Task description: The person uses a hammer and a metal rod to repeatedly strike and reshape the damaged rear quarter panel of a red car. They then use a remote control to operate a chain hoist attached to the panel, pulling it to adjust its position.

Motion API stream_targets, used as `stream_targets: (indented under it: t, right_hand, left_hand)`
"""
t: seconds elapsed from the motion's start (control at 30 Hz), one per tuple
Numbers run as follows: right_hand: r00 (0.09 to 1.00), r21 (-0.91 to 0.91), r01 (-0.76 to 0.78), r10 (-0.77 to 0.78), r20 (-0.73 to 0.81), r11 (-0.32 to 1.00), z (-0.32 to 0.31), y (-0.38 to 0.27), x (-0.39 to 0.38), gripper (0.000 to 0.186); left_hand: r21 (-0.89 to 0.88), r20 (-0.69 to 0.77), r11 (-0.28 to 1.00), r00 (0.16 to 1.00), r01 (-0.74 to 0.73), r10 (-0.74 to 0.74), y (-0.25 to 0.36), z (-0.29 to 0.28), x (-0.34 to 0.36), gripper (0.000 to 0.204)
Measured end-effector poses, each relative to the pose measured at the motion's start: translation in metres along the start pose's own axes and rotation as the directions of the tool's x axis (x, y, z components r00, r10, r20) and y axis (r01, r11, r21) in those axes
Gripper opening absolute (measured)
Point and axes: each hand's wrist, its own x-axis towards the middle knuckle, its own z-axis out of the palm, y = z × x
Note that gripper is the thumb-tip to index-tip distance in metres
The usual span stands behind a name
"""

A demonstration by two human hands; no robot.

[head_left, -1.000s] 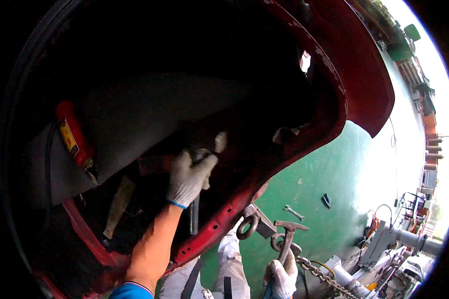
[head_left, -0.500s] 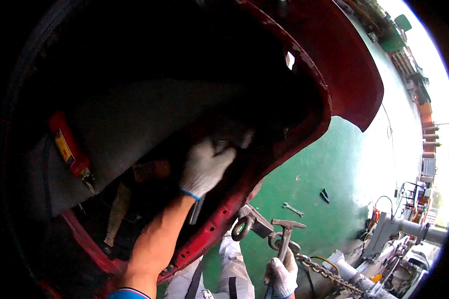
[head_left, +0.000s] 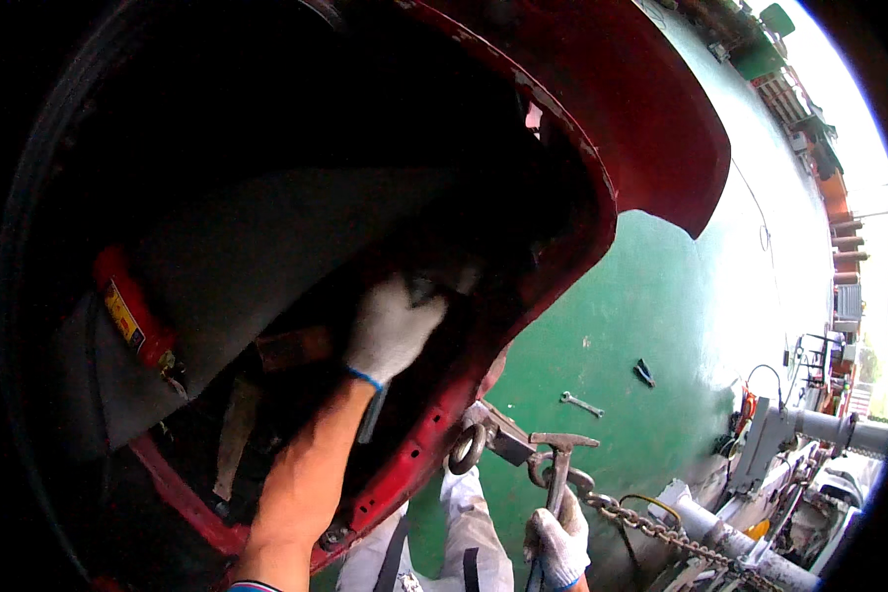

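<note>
My left hand (head_left: 393, 324), in a white knitted glove, reaches into the dark trunk of a red car body (head_left: 405, 464). Its fingers curl together in the shadow; what they hold there I cannot make out. A dark flat bar (head_left: 369, 419) shows beside that wrist. Outside the trunk, my gloved right hand (head_left: 558, 545) grips a hammer (head_left: 558, 472) by its handle, head upward. Just left of the hammer, a metal pulling clamp (head_left: 503, 439) with a ring (head_left: 467, 449) is at the car's edge. A chain (head_left: 651, 530) runs from it toward the lower right.
A red fire extinguisher (head_left: 131, 308) lies on the grey trunk lining (head_left: 257, 232) at left. On the green floor (head_left: 602, 306) are a wrench (head_left: 581, 405) and a dark small tool (head_left: 643, 373). Grey pulling equipment (head_left: 775, 464) stands at lower right.
The view has shifted, so the car body sits further left. My left hand stays inside the trunk, and my right hand still holds the hammer upright in nearly the same place.
</note>
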Motion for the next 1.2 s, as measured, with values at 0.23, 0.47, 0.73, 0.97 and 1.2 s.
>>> stream_targets:
  t: [0.23, 0.47, 0.73, 0.97, 1.2]
  right_hand:
    - [0.998, 0.122, 0.037, -0.03, -0.063, 0.992, -0.003, 0.003, 0.005, 0.052]
    - [0.993, 0.159, -0.103, 0.109, -0.033, 0.982, 0.005, -0.01, 0.004, 0.059]
    - [0.997, 0.192, -0.051, 0.063, -0.055, 0.98, -0.003, -0.005, 0.007, 0.058]
    - [0.999, 0.191, -0.039, 0.044, -0.022, 0.981, -0.012, 0.009, 0.01, 0.06]
    - [0.995, 0.257, -0.09, 0.096, -0.01, 0.962, -0.012, 0.006, 0.01, 0.055]
  left_hand:
    - [-0.475, -0.397, 0.873, 0.857, 0.114, -0.328, 0.004, -0.053, -0.006, 0.019]
    - [0.13, 0.064, 0.968, 0.976, -0.215, 0.208, -0.011, -0.004, -0.004, 0.034]
    - [-0.303, -0.232, 0.925, 0.924, 0.228, -0.304, 0.018, -0.028, -0.006, 0.021]
    - [-0.191, -0.013, 0.96, 0.977, 0.206, -0.213, 0.035, -0.015, -0.013, 0.018]
    - [-0.008, -0.066, 0.954, 0.951, 0.301, -0.301, 0.012, -0.002, -0.032, 0.017]
